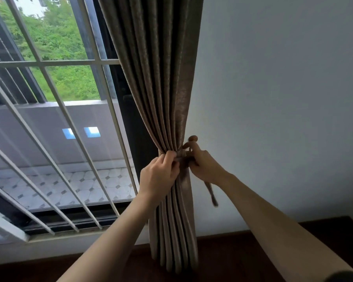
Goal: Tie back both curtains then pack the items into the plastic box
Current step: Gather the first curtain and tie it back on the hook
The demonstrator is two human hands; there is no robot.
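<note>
One curtain (167, 98) gathered; my left hand (159, 176) pinches its folds, right hand (204, 163) grips the tieback (211, 192). Next, I judge: loop onto hook (192, 138).

Dangling tie-back end (212, 195) blurred; curtain (159, 78) top cropped.

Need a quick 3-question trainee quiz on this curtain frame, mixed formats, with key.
1. True or false: the curtain is spread flat across the window grille.
2. Which hand works beside the wooden wall hook? A) left hand B) right hand C) neither
3. Fill in: the loose end of the tieback hangs below the ____ hand.

Key: 1 false, it is gathered into a bundle at the window's right edge. 2 B. 3 right.
</note>
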